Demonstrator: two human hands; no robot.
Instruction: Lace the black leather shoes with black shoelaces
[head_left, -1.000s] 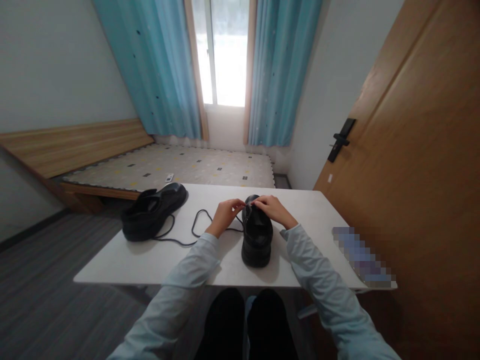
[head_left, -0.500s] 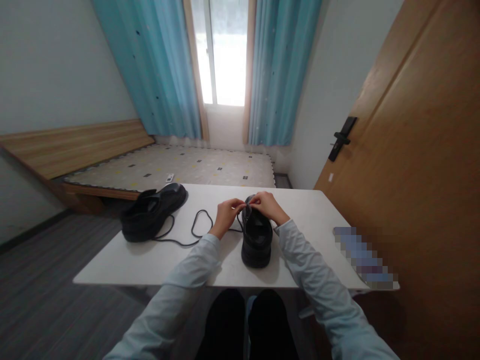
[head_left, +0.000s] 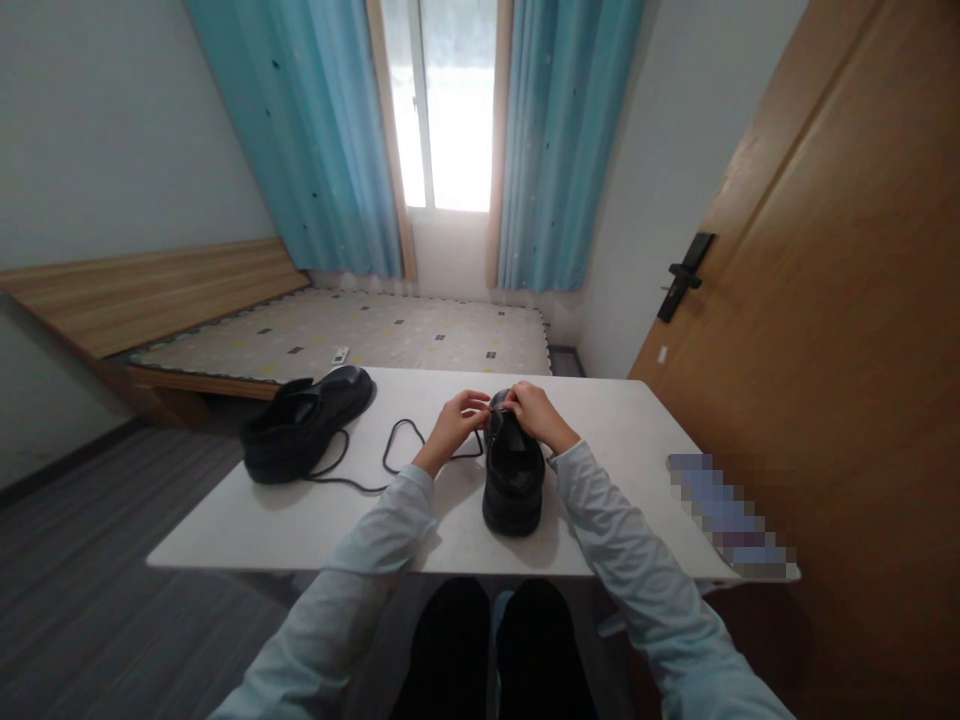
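A black shoe stands upright on the white table, its heel towards me. My left hand is at the left of its front opening, thumb and forefinger pinched on a black shoelace near the eyelets, the other fingers loosely bent. From the right, my right hand grips the upper of the same shoe by the lacing area; its fingertips are partly hidden. The lace runs from there in a loose loop across the table to the left.
A second black shoe lies at the table's left, close to a strand of lace. A pixelated flat item is at the right edge. Beyond are a bed and blue curtains; a wooden door stands to the right.
My left hand's fingers have loosened and spread a little, its wrist shifting slightly left. My right hand has barely moved, and the shoe stays in place.
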